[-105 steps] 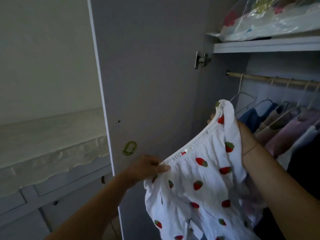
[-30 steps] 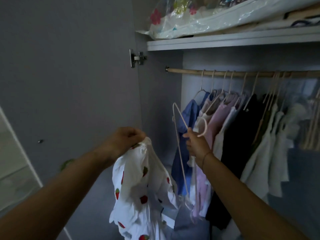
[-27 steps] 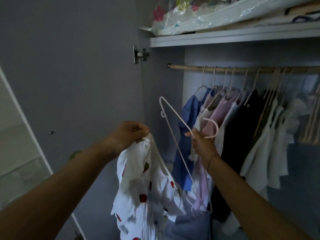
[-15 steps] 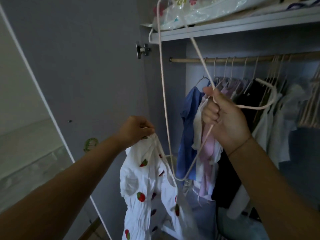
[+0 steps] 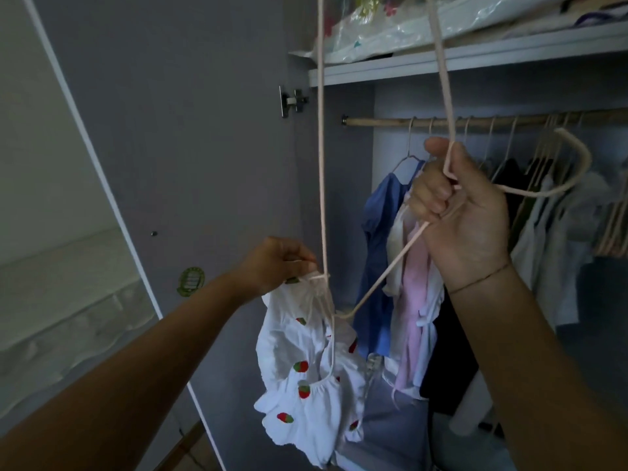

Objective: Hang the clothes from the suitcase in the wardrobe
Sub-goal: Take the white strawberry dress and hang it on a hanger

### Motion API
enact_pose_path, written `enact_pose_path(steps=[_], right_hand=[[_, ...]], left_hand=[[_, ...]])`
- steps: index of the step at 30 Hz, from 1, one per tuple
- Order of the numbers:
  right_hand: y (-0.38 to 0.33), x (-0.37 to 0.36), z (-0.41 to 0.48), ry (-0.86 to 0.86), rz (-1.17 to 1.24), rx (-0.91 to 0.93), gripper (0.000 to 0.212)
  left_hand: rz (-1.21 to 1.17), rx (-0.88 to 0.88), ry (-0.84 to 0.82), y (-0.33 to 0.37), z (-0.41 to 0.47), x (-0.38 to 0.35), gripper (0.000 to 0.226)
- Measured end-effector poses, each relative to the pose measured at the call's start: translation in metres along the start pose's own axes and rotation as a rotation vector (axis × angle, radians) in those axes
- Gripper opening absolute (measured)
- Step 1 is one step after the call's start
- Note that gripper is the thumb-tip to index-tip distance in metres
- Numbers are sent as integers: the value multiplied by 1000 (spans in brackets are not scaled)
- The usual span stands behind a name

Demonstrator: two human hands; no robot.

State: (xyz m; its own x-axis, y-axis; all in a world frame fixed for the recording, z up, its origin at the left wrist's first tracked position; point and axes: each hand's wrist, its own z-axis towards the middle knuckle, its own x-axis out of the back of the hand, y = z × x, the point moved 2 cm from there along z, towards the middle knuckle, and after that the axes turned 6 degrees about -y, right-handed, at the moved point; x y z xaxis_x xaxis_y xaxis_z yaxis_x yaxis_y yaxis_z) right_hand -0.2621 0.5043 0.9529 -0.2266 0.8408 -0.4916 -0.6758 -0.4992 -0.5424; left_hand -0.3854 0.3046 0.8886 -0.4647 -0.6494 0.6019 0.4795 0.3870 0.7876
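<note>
Grey wardrobe (image 5: 204, 130) stands open, its wooden rail (image 5: 390, 122) crowded with hung clothes. Right hand (image 5: 462, 215) is closed around a pale hanger (image 5: 321, 164) near its hook; left hand (image 5: 275, 263) pinches the strawberry-print garment (image 5: 299, 375) by a thin strap, beside the door. Dressing the hanger seems underway; next, the strap needs seating over the hanger's lower arm.

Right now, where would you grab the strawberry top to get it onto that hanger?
By its thin shoulder strap, where the left hand already pinches it from the left. The strawberry-print top hangs limp below, so only the strap gives a loop for the pink hanger arm, which the right hand holds upended beside it.
</note>
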Motion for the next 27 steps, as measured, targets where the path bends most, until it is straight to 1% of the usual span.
enact_pose_path(steps=[4,7,9,13,17,23,27], right_hand=[[-7,0,2,3,23,58,27],[-1,-1,1,33,-19,94,25],[5,-2,-1,70,-26,91,24],[11,-3,-3,123,38,65,24],[10,-4,-6,120,43,75,25],[12,-6,-9,136,24,51,25],[10,-10,-12,123,24,44,26]], left_hand=[[-39,51,56,-5,0,5,13],[-57,72,92,-4,1,4,6],[-72,73,116,-4,4,3,6],[-98,81,194,-6,9,4,11],[-62,86,232,-12,10,7,15],[-94,108,256,-18,9,11,17],[-50,96,231,-15,7,12,17]])
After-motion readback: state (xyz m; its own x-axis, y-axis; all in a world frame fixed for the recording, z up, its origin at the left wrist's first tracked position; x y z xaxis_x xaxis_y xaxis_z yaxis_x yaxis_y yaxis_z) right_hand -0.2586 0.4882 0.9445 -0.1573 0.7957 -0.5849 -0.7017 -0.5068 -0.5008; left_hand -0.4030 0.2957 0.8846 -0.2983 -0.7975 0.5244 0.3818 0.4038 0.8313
